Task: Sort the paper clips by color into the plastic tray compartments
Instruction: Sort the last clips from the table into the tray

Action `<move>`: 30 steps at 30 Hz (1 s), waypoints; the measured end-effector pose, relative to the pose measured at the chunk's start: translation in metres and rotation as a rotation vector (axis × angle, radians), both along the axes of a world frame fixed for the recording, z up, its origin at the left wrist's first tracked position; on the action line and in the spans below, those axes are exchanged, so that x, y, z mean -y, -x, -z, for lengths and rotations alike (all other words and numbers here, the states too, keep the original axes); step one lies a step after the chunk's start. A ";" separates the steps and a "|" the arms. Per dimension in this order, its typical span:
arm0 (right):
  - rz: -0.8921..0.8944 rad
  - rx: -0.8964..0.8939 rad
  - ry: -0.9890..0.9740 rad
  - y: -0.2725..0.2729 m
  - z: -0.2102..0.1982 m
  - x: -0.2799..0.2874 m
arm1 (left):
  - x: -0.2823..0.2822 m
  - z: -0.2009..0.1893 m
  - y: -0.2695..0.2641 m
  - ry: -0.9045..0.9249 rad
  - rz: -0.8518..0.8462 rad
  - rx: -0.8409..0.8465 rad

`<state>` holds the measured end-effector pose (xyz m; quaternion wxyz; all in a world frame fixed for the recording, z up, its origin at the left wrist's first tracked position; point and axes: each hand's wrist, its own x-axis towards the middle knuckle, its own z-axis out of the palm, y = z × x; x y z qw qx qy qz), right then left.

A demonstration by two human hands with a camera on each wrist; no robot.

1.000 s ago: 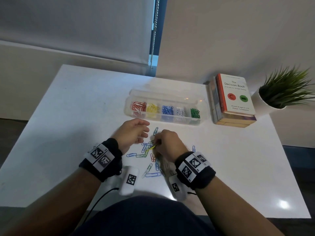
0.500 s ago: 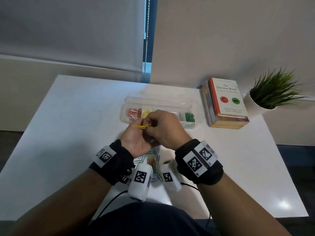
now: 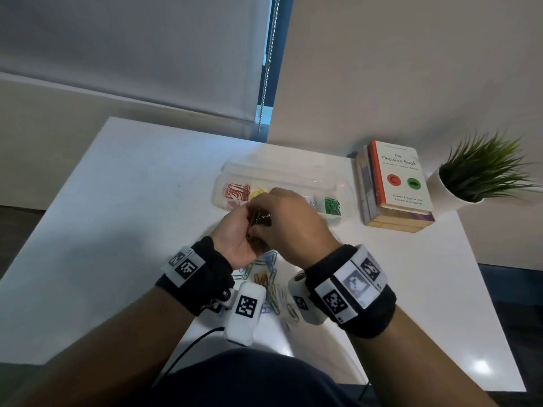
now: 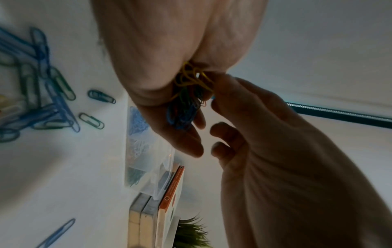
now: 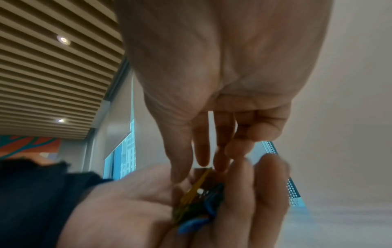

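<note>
Two hands meet just short of the tray (image 3: pixel 338 189), and the coming move turns on how the clips lie between them. Your left hand (image 3: pixel 235 236) is cupped palm-up, its fingers (image 4: pixel 186 142) curled loosely round a mixed bundle of clips (image 4: pixel 186 100): yellow ones at the thumb end, blue and green further along toward the fingertips. Your right hand (image 3: pixel 291 227) comes at the bundle from above, its thumb and first fingers (image 5: pixel 220 157) drawn close together right at a yellow clip (image 5: pixel 197 186), whose long axis runs slantwise up out of the bundle toward those fingertips; whether they have actually closed on it the blur does not let me tell. The right hand is the nearer one for the pick, since the left is busy holding the bundle. The tray sits just beyond both sets of fingers, with red clips (image 3: pixel 236 192) at its left end, the yellow compartment (image 3: pixel 258 193) next to them and almost directly ahead of your right fingertips, and green clips (image 3: pixel 332 204) at the right end. I judge a short reach forward would bring the yellow clip over its compartment. More loose clips (image 3: pixel 264 277) lie on the worktop (image 3: pixel 123 218) below and behind your wrists, still unsorted.
</note>
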<state>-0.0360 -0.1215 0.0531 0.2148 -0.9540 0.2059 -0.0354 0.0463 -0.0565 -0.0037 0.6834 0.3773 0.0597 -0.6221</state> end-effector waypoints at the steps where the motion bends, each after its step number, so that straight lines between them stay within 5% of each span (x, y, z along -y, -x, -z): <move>1: 0.009 -0.019 0.011 -0.003 0.003 -0.002 | 0.001 0.002 0.000 -0.022 -0.007 0.010; 7: 0.070 0.027 -0.138 -0.014 0.014 -0.012 | -0.004 0.010 -0.008 -0.059 0.018 -0.001; 14: 0.314 0.259 -0.621 -0.021 0.003 0.030 | -0.014 0.017 -0.028 -0.099 0.034 0.016; 21: 0.414 0.153 -0.387 -0.049 0.034 0.070 | -0.019 0.027 -0.040 -0.115 -0.001 0.016; 26: 0.306 0.030 -0.342 -0.049 0.036 0.056 | -0.018 0.026 -0.042 -0.075 -0.021 -0.016; 30: 0.041 -0.025 -0.267 -0.039 0.020 0.020 | -0.012 0.024 -0.044 -0.002 -0.041 -0.054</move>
